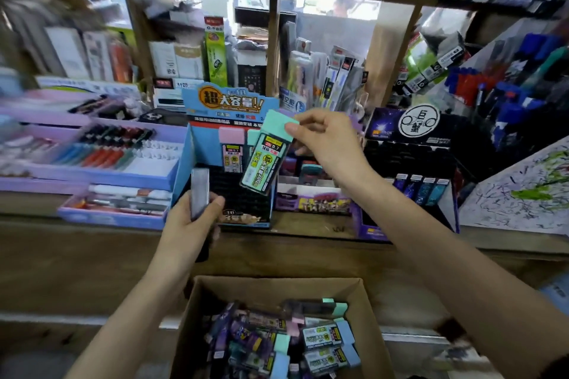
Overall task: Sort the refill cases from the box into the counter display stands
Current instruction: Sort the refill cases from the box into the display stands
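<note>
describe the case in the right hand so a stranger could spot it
Find the blue display stand at the middle of the counter. The right hand pinches a tilted refill case before it. Its cap is mint green, unlike the pink-capped case standing behind.

mint-cap case [261, 157]: clear body, mint cap, yellow-black 0.7 label; tilted, cap toward 1 o'clock; pinched at the cap by right grip [326, 138], in front of blue stand.
grey case [200, 191]: edge-on, upright, blurred; held in left grip [187, 221], 8 o'clock of mint-cap case.
pink-cap case [232, 148]: upright in blue stand, back row.
blue stand [184, 169]: open cardboard, black slotted insert; on desk [308, 228], 12 o'clock of box.
dark stand [409, 163]: black-purple, row of upright cases in front; 3 o'clock of blue stand.
box [191, 317]: brown cardboard, open, frame 6 o'clock.
loose cases [326, 338]: jumbled in box; mint, blue, pink caps, some purple.
</note>
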A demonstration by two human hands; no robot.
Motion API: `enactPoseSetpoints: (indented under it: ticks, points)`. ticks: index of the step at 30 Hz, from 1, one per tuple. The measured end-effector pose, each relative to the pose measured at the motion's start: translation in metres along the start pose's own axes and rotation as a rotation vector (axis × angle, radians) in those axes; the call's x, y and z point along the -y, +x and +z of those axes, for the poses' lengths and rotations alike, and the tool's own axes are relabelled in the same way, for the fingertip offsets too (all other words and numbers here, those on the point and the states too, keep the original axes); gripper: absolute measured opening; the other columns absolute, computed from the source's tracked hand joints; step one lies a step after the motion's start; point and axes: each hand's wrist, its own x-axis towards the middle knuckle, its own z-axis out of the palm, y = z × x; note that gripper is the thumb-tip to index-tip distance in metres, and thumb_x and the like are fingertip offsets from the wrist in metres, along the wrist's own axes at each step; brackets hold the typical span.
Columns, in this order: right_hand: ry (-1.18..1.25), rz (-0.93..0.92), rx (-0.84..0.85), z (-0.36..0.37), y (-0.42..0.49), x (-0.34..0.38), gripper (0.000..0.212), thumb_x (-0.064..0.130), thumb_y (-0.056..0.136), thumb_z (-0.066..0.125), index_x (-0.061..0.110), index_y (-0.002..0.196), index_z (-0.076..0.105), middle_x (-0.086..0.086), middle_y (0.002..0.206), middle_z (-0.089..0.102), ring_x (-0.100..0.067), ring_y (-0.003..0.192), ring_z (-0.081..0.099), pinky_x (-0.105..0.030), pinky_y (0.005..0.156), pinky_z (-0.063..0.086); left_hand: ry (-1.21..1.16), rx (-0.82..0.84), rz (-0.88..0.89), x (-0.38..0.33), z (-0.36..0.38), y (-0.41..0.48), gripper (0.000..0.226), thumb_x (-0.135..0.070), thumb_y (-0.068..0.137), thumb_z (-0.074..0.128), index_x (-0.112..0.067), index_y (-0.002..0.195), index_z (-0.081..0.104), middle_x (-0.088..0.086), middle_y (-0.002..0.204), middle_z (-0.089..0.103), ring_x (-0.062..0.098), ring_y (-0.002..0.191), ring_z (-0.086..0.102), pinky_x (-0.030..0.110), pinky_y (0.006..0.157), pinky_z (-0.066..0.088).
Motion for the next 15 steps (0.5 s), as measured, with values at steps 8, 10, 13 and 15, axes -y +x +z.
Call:
enactPoseSetpoints:
  ticks: [8,10,13,15]
  points:
    - [-0.507,-0.257,0.065,0.042,0.031,-0.010,0.015,0.014,0.089,0.062,0.002,0.099,0.066,-0.014,0.092,0.066,-0.022,0.079,0.056,-0.023,0.068,0.035,-0.162,-0.065,-0.048,0.012,-0.023,-0.002,0.014,-0.029,0.099,0.040,-0.020,0.088,0.039,0.000,0.062,0.054,0.014,0.038,0.039,0.024,0.038,0.033]
    - [-0.602,-0.304,0.112,0.044,0.033,-0.016,0.019,0.014,0.091,0.060,0.000,0.102,0.066,-0.016,0.096,0.066,-0.026,0.087,0.058,-0.024,0.070,0.034,-0.147,-0.048,-0.036,0.015,-0.027,-0.002,0.015,-0.026,0.100,0.039,-0.021,0.085,0.039,-0.001,0.061,0.055,0.015,0.039,0.040,0.024,0.039,0.035]
    - [-0.685,-0.360,0.169,0.042,0.033,-0.025,0.023,0.016,0.092,0.059,0.000,0.107,0.064,-0.016,0.103,0.066,-0.028,0.095,0.058,-0.021,0.072,0.032,-0.138,-0.029,-0.028,0.019,-0.029,-0.002,0.015,-0.024,0.100,0.040,-0.021,0.085,0.041,-0.001,0.061,0.057,0.016,0.041,0.043,0.025,0.039,0.038]
    - [-0.680,-0.371,0.167,0.041,0.033,-0.029,0.022,0.017,0.091,0.060,0.001,0.106,0.065,-0.015,0.100,0.066,-0.027,0.092,0.058,-0.023,0.073,0.035,-0.147,-0.017,-0.034,0.020,-0.030,-0.001,0.014,-0.024,0.099,0.041,-0.021,0.086,0.041,-0.001,0.061,0.059,0.015,0.042,0.046,0.025,0.039,0.039]
